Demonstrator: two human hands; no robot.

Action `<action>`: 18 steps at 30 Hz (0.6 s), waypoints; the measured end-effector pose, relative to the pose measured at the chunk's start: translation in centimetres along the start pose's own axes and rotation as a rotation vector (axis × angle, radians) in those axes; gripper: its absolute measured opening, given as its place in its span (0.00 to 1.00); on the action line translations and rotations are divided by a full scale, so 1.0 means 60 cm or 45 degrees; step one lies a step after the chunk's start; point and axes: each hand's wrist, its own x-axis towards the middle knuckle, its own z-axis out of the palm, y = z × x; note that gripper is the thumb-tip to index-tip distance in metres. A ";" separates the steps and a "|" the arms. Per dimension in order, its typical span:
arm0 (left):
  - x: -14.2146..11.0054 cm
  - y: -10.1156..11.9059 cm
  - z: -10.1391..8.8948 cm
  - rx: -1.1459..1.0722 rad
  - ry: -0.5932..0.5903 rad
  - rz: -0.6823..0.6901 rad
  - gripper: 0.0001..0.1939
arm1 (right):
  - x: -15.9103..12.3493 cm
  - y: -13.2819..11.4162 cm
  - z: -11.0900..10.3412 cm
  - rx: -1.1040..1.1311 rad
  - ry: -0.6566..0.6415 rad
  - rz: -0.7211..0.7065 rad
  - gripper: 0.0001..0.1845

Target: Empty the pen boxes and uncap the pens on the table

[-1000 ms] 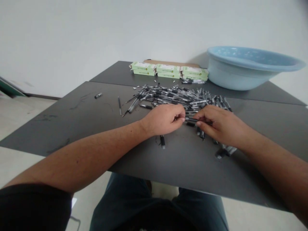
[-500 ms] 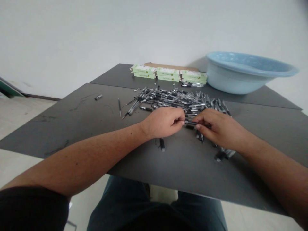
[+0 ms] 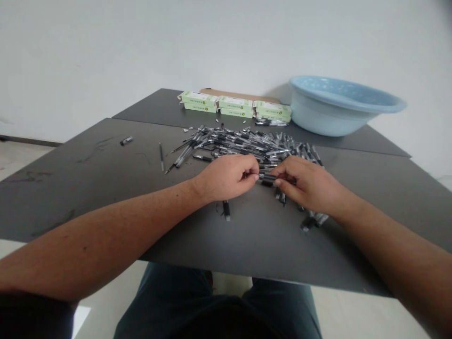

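Between my two hands a dark pen (image 3: pixel 267 177) lies level, just above the dark table (image 3: pixel 197 235). My right hand (image 3: pixel 300 181) is closed on its barrel, thumb below and fingers above. At the pen's left end my left hand (image 3: pixel 231 176) makes a pinch around the tip. Whether a small part sits between those fingertips is too small to tell. Right behind both hands spreads a heap of black and clear pens (image 3: pixel 243 139). One more pen (image 3: pixel 226 209) sticks out from under my left wrist, and several others (image 3: pixel 312 220) lie partly hidden by my right hand.
Green and white boxes (image 3: pixel 235 106) stand stacked in a row at the back, with a few pens (image 3: pixel 271 122) before them. A large light-blue basin (image 3: pixel 328 115) stands at the back right. A short cap-like piece (image 3: pixel 126 140) and a thin dark rod (image 3: pixel 161 157) lie at left.
The whole view has shifted, so everything appears further left. My hands keep the same grasp on the pen, with almost no movement relative to the table.
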 end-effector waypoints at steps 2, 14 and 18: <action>0.000 -0.001 0.000 0.006 0.009 0.005 0.04 | 0.001 -0.001 0.000 -0.005 0.001 -0.005 0.06; -0.001 -0.003 -0.001 0.015 0.008 0.009 0.03 | 0.001 -0.003 -0.001 -0.020 -0.005 -0.011 0.06; 0.001 -0.005 -0.001 0.037 0.001 0.045 0.04 | 0.002 -0.004 -0.001 -0.013 -0.005 -0.006 0.06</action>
